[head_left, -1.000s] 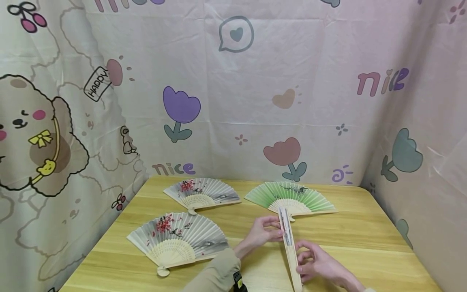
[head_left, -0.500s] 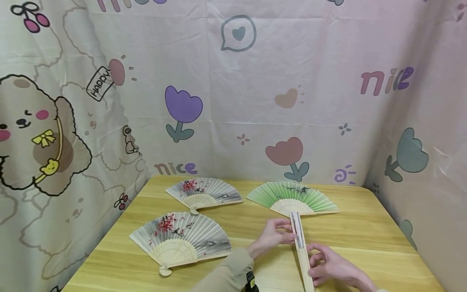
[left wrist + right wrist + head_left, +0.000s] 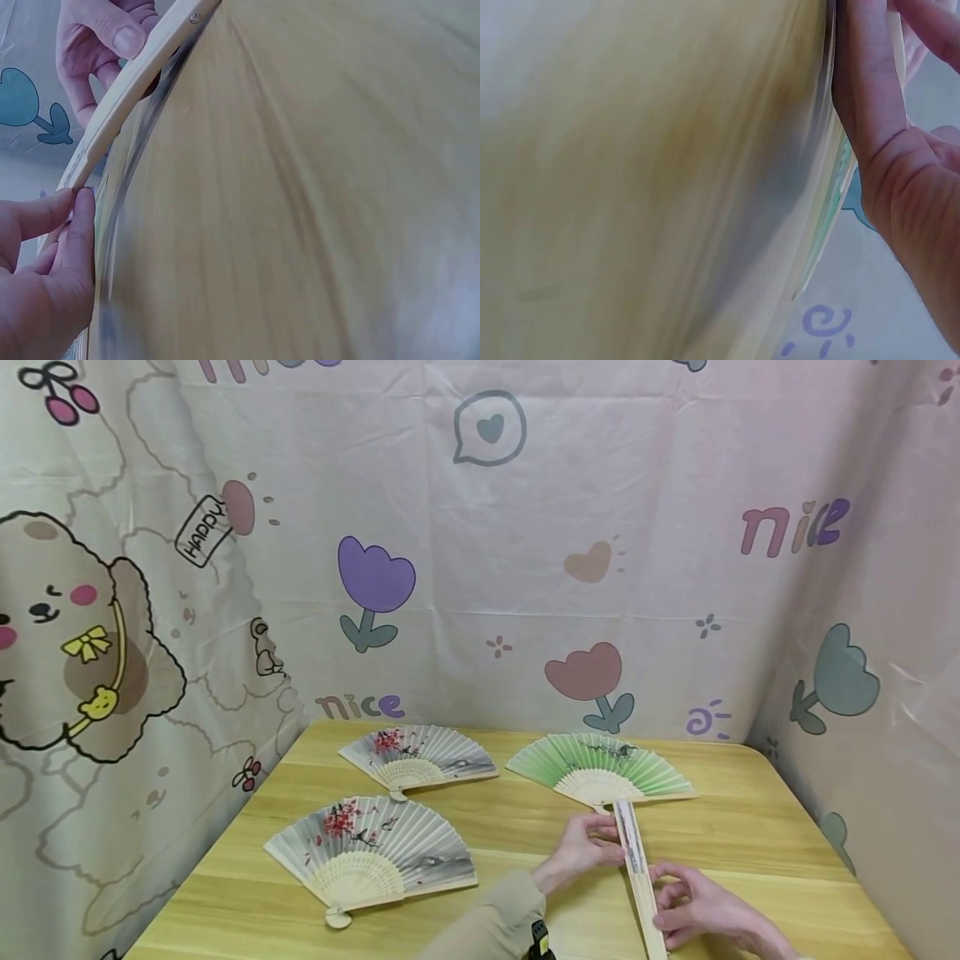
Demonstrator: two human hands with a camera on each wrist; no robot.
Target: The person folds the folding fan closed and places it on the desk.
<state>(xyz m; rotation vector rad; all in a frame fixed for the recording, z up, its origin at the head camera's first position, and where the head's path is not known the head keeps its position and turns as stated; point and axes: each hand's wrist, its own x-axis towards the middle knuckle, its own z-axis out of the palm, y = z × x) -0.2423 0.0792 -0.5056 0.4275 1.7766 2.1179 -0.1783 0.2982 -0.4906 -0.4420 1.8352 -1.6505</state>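
In the head view, the folded fan (image 3: pixel 639 877) has shifted rightward over the last second, and both hands have travelled with it. Its far end now sits just in front of the green fan (image 3: pixel 543 764), towards that fan's right half. The left hand (image 3: pixel 583 850) pinches it near the far end; the right hand (image 3: pixel 697 906) holds it farther down, towards the person. The near grey fan (image 3: pixel 427 847) and the far grey fan (image 3: pixel 453 760) lie spread on the tabletop (image 3: pixel 765 835), well apart from the hands. The shift seems to be a matter of placing: the held fan has changed position but is still folded.

In the left wrist view, the left thumb and fingertips meet tightly on the fan's edge. The right thumb presses its side, fingers curled behind, and a small rivet (image 3: pixel 195 18) shows beyond.

In the right wrist view, the right hand's fingers lie along the fan, which is mostly hidden; from here I cannot tell how firmly they grip.
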